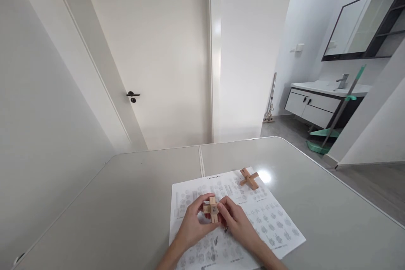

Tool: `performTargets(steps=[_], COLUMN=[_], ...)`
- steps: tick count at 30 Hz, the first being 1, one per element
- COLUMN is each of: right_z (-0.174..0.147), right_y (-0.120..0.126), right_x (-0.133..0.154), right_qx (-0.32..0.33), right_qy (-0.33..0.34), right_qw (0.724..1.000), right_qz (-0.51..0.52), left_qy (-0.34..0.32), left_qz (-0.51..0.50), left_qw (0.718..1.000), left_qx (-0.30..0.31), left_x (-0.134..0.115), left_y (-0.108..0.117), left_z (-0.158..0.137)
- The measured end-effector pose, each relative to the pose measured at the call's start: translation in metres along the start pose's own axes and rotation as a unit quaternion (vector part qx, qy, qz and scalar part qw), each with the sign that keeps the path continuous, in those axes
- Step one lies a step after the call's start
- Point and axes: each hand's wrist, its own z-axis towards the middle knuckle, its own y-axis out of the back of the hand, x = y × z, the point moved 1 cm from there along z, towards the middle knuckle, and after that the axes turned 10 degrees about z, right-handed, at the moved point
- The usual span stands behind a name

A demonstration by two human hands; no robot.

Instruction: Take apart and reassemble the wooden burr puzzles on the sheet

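Between my two hands is a light wooden burr puzzle [213,209], its crossed bars held just above a printed sheet. A dark mark like a 2 or Z shows on the bar facing me. My left hand [196,221] grips it from the left, thumb below and fingers above. From the right, my right hand [233,219] presses thumb and fingers against its side; the fingertips behind are partly hidden. The instruction sheet [268,215], covered in small grey diagrams, lies under both hands. At its upper right corner rests a second, browner wooden cross-shaped puzzle [249,179].
The grey folding table [126,211] has a seam [201,162] across its top and a raised edge. Beyond it stands a white door [164,50] with a black handle [133,95]. At right are a sink cabinet [313,101], a mirror and a green dustpan [319,147].
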Motion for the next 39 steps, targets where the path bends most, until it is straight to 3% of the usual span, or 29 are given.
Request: performTargets(steps=[6, 11, 14, 18, 27, 39], right_z=[0.001, 0.008, 0.011, 0.015, 0.022, 0.023], right_y=[-0.001, 0.000, 0.008, 0.022, 0.036, 0.039], right_x=[0.000, -0.005, -0.008, -0.016, -0.037, -0.044], right_qx=[0.002, -0.020, -0.078, -0.148, -0.207, -0.198], right_qy=[-0.016, -0.078, -0.113, -0.157, -0.153, -0.134], right_qw=[1.000, 0.987, 0.956, 0.890, 0.805, 0.808], right_qz=[0.020, 0.136, 0.261, 0.401, 0.535, 0.538], left_qy=[-0.001, 0.016, 0.030, 0.038, 0.059, 0.049], left_qz=[0.008, -0.025, -0.040, -0.037, -0.019, -0.006], left_qw=[1.000, 1.000, 0.998, 0.996, 0.997, 0.998], left_qx=[-0.008, -0.008, -0.031, -0.065, -0.042, -0.042], left_x=[0.000, 0.008, 0.017, 0.023, 0.020, 0.014], left_y=[0.000, -0.004, -0.007, -0.010, -0.009, -0.008], left_z=[0.000, 0.002, 0.005, 0.008, 0.007, 0.007])
